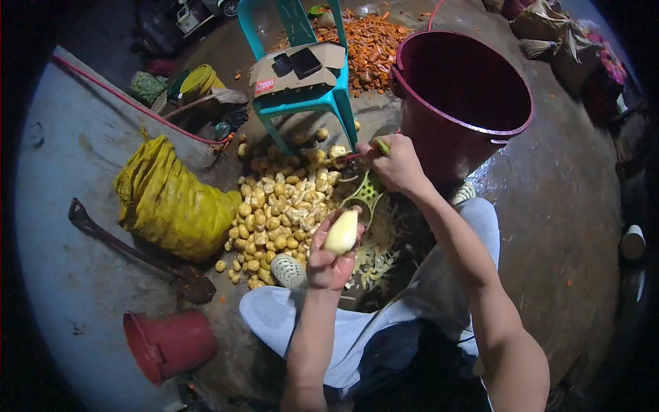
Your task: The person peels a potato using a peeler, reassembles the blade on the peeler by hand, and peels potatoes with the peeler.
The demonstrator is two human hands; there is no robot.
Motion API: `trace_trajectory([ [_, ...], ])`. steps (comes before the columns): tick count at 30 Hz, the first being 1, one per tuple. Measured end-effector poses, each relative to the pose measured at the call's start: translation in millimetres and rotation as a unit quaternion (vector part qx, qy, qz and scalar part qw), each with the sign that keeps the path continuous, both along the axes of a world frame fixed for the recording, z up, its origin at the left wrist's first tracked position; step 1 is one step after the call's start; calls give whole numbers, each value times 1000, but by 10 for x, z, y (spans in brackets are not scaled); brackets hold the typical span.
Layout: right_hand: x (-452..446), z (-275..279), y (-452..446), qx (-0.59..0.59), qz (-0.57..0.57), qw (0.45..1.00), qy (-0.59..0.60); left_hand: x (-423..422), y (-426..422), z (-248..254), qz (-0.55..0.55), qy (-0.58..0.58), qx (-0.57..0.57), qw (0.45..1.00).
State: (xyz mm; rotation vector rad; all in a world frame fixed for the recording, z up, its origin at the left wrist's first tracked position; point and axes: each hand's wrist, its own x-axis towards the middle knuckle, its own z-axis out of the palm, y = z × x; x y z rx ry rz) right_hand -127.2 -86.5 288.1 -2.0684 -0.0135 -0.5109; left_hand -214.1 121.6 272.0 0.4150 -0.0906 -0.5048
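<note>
My left hand, palm up, has its fingers curled round a peeled, pale yellow potato. Up and to the right, my right hand is closed on a small tool with a green handle; its working end is hard to make out. Between and below the hands is a green perforated plastic piece, partly covered. A large heap of potatoes, some peeled and some with skin, lies on the floor just left of my hands. Pale peelings are scattered beneath them.
A big maroon tub stands at the upper right. Behind the heap is a teal chair with cardboard on it, near orange pieces. At left are a yellow sack, a shovel and a red bucket.
</note>
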Motion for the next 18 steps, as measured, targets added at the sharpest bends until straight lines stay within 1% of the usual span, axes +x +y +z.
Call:
trace_trajectory([
  [1, -52, 130, -1, 2, 5, 1000, 16, 2, 2, -13, 0, 1, -1, 1000],
  [2, -88, 231, -18, 4, 4, 1000, 18, -1, 31, -32, 6, 15, -29, 999],
  [3, -111, 325, -36, 38, -9, 998, 53, -6, 70, -47, 13, 29, -58, 998],
  [4, -112, 373, -49, 68, -21, 994, 86, 0, 70, -78, 17, 30, -68, 997],
  [6, -129, 401, -30, 85, -11, 992, 98, 14, 72, -139, 24, 30, -89, 995],
  [8, -239, 464, 100, 97, 17, 995, 25, -26, 27, -112, 64, 33, 2, 997],
  [9, -278, 461, 148, 52, 24, 998, -23, -62, 12, -104, 88, 58, 15, 994],
  [10, -287, 438, 134, -45, 32, 992, -113, -59, -6, -99, 88, 59, 16, 994],
  [12, -170, 304, 124, -84, -25, 974, -208, -57, -46, -37, 69, -19, 21, 997],
  [13, -86, 209, 77, -30, -54, 992, -106, -79, -45, -56, 85, -8, 32, 996],
  [14, 13, 93, -8, 23, -81, 996, -4, -77, -35, -79, 86, -10, 31, 996],
  [15, 66, 90, -51, 98, -61, 992, 48, -62, -36, -56, 66, -10, 9, 998],
  [16, 72, 61, -65, 98, -62, 992, 45, -40, -44, -31, 46, -11, -14, 999],
  [18, -2, 79, -42, 56, -64, 996, 3, -46, -85, -35, 56, 1, -18, 998],
])
